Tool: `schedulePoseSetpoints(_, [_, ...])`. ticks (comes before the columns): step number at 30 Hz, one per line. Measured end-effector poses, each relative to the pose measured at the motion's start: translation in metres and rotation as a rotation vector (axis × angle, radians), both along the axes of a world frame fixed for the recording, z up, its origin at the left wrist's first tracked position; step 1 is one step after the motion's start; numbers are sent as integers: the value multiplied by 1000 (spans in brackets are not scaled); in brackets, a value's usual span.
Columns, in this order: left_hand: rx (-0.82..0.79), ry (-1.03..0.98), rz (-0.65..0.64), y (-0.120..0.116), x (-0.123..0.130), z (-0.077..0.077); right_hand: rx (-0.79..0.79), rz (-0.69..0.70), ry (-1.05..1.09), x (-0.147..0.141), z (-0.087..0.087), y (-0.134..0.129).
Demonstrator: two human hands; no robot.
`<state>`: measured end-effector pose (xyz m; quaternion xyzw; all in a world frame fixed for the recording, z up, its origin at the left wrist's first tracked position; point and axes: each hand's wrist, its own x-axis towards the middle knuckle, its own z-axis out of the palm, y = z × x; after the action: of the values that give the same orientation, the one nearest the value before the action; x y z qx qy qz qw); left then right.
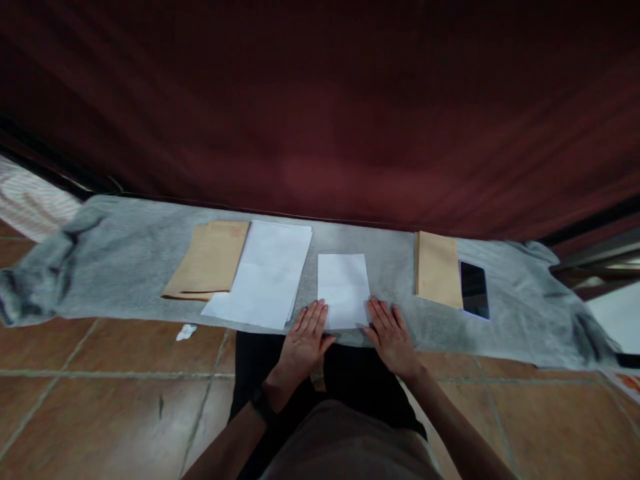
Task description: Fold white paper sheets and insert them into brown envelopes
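A small white sheet of paper (343, 287) lies on the grey cloth in front of me, between my two hands. My left hand (306, 337), with a dark band on its wrist, lies flat at the sheet's lower left corner, fingers stretched out. At the lower right corner rests my right hand (391, 333), its fingers also extended and holding nothing. Larger white sheets (267, 273) are stacked to the left, next to brown envelopes (215, 257). To the right is another stack of brown envelopes (440, 270).
A phone (474, 290) with a dark screen lies beside the right envelopes. The grey cloth (125, 267) covers a long narrow surface, with a dark red curtain (320, 133) behind it. A white scrap (187, 332) is on the tiled floor near the front edge.
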<state>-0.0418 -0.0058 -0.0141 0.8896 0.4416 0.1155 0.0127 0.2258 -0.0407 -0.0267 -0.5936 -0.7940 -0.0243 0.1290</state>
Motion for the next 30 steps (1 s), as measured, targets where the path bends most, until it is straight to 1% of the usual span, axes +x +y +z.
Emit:
schedulePoseSetpoints(2, [11, -23, 60, 0, 5, 4, 15, -17, 15, -5, 2, -2])
schedulePoseSetpoints(4, [19, -57, 98, 5, 16, 10, 27, -21, 38, -14, 4, -3])
schedulePoseSetpoints(7, [14, -94, 82, 19, 39, 15, 11, 23, 50, -34, 8, -2])
schedulePoseSetpoints(9, [2, -102, 55, 29, 53, 13, -4, 44, 49, -44, 9, -2])
schedulePoseSetpoints(11, [-5, -96, 63, 35, 60, 7, -6, 43, 47, -49, 8, -2])
schedulePoseSetpoints(15, [3, -62, 125, 39, 54, -7, 3, 23, 17, -43, 7, -6])
schedulePoseSetpoints(18, [23, -54, 189, 38, 44, -11, 8, 15, -1, -35, 5, -10])
schedulePoseSetpoints(25, [51, -41, 275, 37, 31, -10, 30, -6, 39, -25, 2, -16])
schedulePoseSetpoints(28, [56, -52, 314, 35, 34, -7, 22, -2, 70, -23, 4, -16])
schedulePoseSetpoints(30, [59, -61, 312, 34, 40, -3, 20, -9, 91, -23, 7, -12])
